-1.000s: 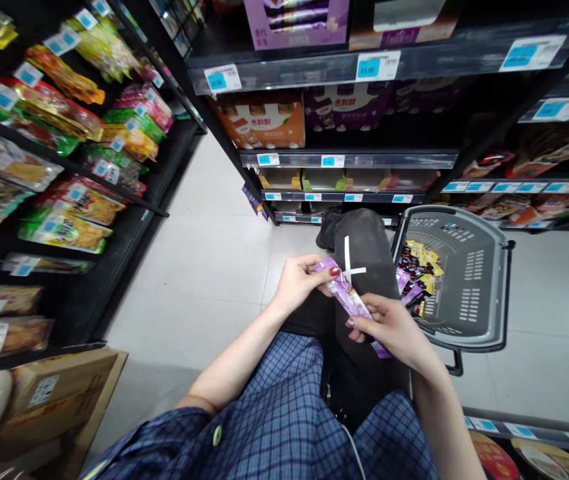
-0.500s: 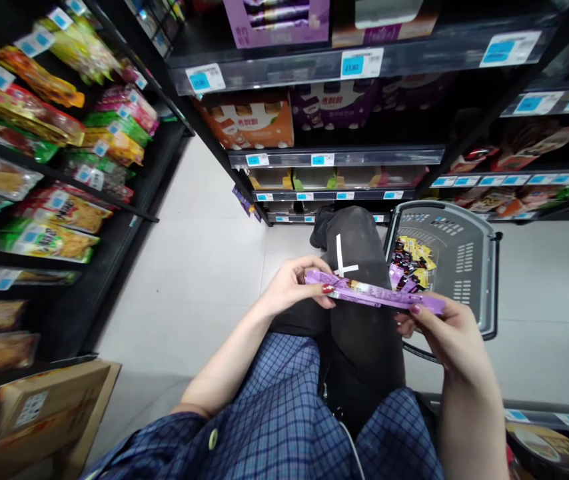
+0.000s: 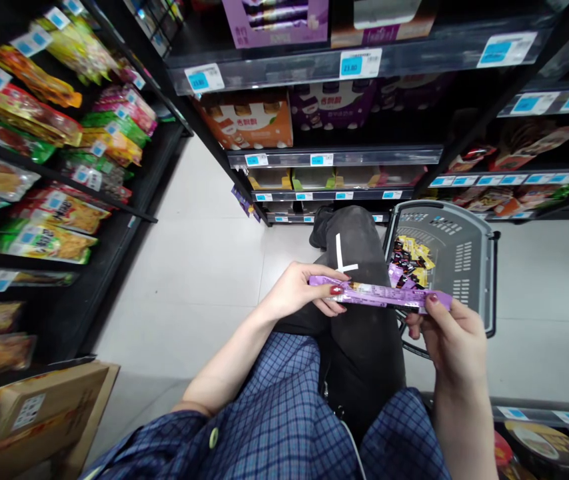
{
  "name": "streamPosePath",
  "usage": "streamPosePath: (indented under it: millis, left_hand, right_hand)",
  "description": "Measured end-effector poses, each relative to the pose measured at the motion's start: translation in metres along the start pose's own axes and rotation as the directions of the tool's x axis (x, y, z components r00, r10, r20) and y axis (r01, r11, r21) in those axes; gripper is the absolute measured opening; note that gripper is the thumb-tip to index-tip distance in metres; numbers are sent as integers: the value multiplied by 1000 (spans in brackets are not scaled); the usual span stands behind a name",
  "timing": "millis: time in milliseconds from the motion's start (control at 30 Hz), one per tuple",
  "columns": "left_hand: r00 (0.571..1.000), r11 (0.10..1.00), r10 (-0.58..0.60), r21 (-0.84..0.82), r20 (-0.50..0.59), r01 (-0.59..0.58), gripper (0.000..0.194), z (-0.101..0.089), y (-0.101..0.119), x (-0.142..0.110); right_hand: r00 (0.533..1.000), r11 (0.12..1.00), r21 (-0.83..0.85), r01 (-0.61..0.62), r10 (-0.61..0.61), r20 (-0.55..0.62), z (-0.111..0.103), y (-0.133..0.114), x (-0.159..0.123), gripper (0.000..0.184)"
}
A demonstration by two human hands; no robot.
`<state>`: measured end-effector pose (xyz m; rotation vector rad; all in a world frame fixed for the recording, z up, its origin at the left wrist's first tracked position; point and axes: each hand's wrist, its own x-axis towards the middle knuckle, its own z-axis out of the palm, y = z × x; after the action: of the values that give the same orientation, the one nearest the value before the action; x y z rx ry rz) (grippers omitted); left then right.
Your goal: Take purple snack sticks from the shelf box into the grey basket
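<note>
A long, thin purple sachet (image 3: pixel 382 295) is stretched level between my two hands, above my knee. My left hand (image 3: pixel 299 290) pinches its left end between thumb and fingers. At the other end, my right hand (image 3: pixel 452 330) grips the sachet, thumb on top. There may be more than one sachet stacked together; I cannot tell. Just beyond my right hand is a grey shopping basket (image 3: pixel 444 230) with purple, black and yellow sachets (image 3: pixel 414 257) heaped on its left side.
Shelves in front hold an orange carton (image 3: pixel 252 120) and purple boxes (image 3: pixel 332 103). Bagged snacks (image 3: pixel 59 207) hang along the rack at left, above a cardboard box (image 3: pixel 39 413). Round packaged tubs (image 3: pixel 539 443) sit at lower right. Pale floor tiles (image 3: pixel 189 267) lie between the shelves.
My right hand has moved right, and the purple sachet has gone from slanted and partly covered to stretched out level. The view has shifted slightly right.
</note>
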<state>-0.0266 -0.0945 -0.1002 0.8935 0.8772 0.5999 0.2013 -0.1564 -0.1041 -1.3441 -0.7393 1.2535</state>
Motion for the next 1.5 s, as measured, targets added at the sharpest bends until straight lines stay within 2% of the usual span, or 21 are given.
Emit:
streamPosePath:
  millis: [167, 300, 500, 767, 1033, 1300, 1500]
  left_hand:
    - [989, 994, -45, -87, 142, 58, 34, -8, -1, -2]
    - [975, 984, -59, -151, 212, 92, 36, -10, 2, -4]
    - [977, 983, -63, -156, 202, 95, 37, -7, 4, -6]
    - [984, 991, -66, -101, 165, 83, 40, -8, 1, -2]
    - [976, 986, -31, -153, 215, 65, 39, -11, 1, -2]
    - [974, 962, -68, -245, 216, 122, 38, -11, 0, 0]
    - [964, 927, -135, -315, 228, 205, 38, -17, -5, 7]
  right_hand:
    - [1000, 1000, 26, -17, 17, -3, -6, 1, 0, 28]
    - [998, 997, 59, -53, 54, -26, -7, 1, 0, 28]
    - [993, 993, 77, -89, 94, -67, -7, -1, -1, 24]
    - [995, 998, 38, -50, 52, -79, -5, -3, -1, 23]
    - [996, 996, 54, -65, 68, -59, -10, 4, 2, 21]
    - [981, 977, 86, -193, 194, 0, -12, 8, 7, 25]
    - [976, 970, 112, -215, 216, 8, -11, 9, 8, 24]
